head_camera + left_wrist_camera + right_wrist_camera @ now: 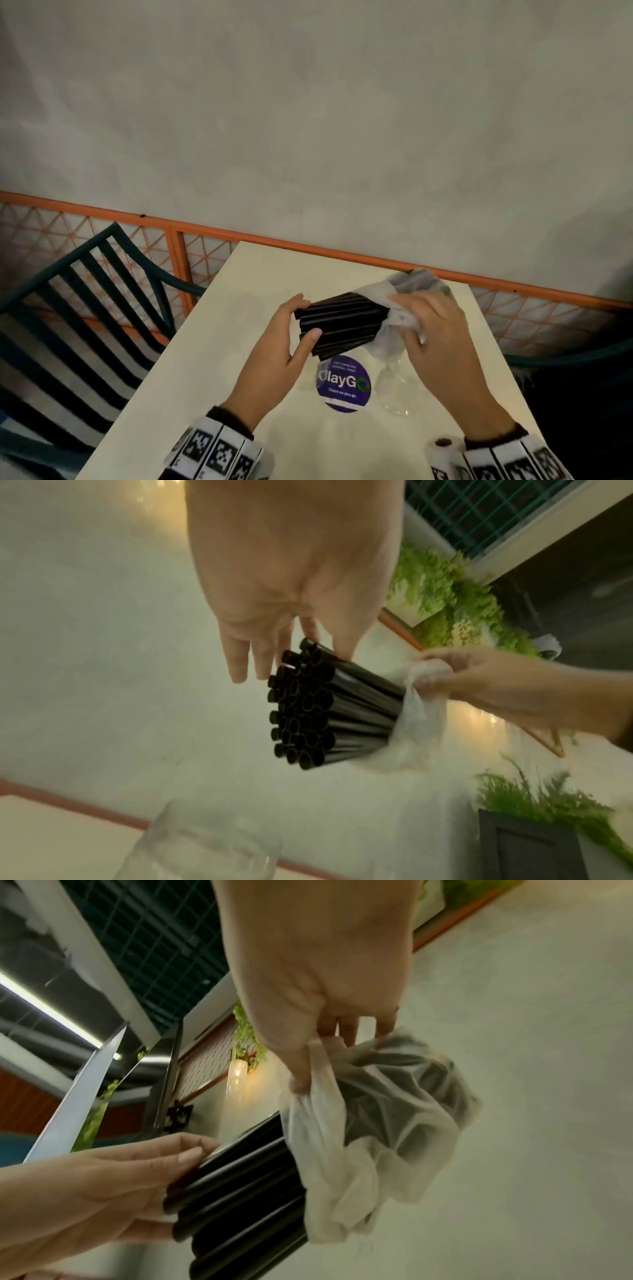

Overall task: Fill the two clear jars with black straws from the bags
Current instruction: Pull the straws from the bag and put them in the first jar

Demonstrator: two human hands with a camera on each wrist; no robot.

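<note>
Two hands held one straw bundle (339, 327) lying crosswise between them: left hand (286, 353) clasped the bare end, right hand (431, 329) pinched the bag (394, 308).

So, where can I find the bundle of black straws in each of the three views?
Head: black straws at lower centre, above the table.
Left wrist: centre, open ends facing the camera.
Right wrist: lower centre, seen side on.
Shared landmark: the clear plastic bag over the bundle's far end.
</note>
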